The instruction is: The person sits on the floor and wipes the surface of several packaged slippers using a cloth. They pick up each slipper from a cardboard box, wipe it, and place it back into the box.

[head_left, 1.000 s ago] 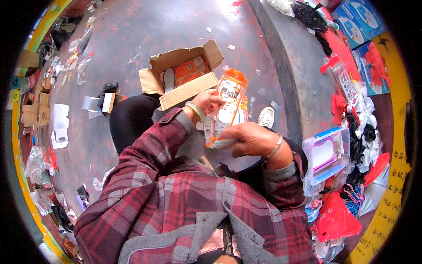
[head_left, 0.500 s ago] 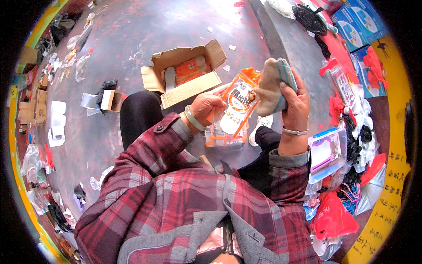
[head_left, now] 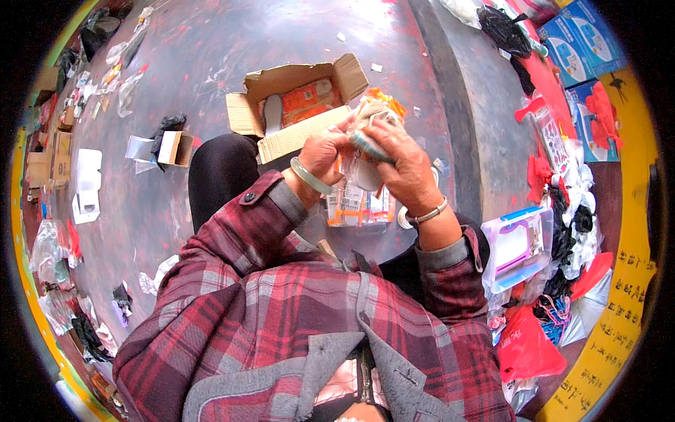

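My left hand (head_left: 324,156), with a pale bangle at its wrist, is closed on the side of a clear plastic bag (head_left: 364,176) with orange print. My right hand (head_left: 409,167), wearing a silver bracelet, grips a stack of beige, fuzzy insoles (head_left: 371,143) with blue-striped edges. The insoles lie against the upper part of the bag, between both hands; whether they are inside its mouth is hidden by my fingers. More clear packets (head_left: 348,211) with orange edges lie below the bag, between my knees.
Ahead stands an open cardboard box (head_left: 288,84) holding orange packets and a grey sole-shaped piece. A clear plastic case (head_left: 518,247) is at my right, beside red bags (head_left: 529,344). Small cartons (head_left: 176,149) and scattered wrappers lie to the left.
My right hand has moved left and inward, bringing the insoles from beside the bag up against it. My left hand still holds the bag, which is now largely covered.
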The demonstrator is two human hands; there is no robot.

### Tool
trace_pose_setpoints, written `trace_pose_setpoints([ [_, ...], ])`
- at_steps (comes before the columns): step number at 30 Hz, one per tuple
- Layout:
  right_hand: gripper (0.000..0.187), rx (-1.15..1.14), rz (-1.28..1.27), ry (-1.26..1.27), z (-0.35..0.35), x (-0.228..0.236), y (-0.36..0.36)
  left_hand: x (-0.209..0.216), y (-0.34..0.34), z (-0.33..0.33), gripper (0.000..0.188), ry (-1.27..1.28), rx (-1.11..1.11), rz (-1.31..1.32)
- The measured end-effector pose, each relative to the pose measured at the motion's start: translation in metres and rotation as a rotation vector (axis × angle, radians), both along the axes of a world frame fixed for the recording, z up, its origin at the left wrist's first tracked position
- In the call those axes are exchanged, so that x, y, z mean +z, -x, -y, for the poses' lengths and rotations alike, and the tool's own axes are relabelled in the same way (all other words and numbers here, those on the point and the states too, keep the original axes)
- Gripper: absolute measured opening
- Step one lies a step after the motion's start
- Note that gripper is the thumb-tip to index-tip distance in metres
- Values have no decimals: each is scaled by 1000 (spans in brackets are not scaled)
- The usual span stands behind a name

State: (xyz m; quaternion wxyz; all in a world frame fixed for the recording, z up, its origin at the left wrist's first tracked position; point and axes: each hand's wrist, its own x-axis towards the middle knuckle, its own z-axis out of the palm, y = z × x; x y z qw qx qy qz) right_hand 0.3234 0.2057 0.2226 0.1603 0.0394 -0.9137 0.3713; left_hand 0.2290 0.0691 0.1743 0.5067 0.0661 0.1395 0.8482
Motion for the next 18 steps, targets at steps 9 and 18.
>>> trace_pose_setpoints([
  [9,47,272,227,63,19,6,-16,-6,37,10,61,129,344,31],
  [18,33,17,554,801,12,-5,-14,17,40,8,59,72,453,49],
])
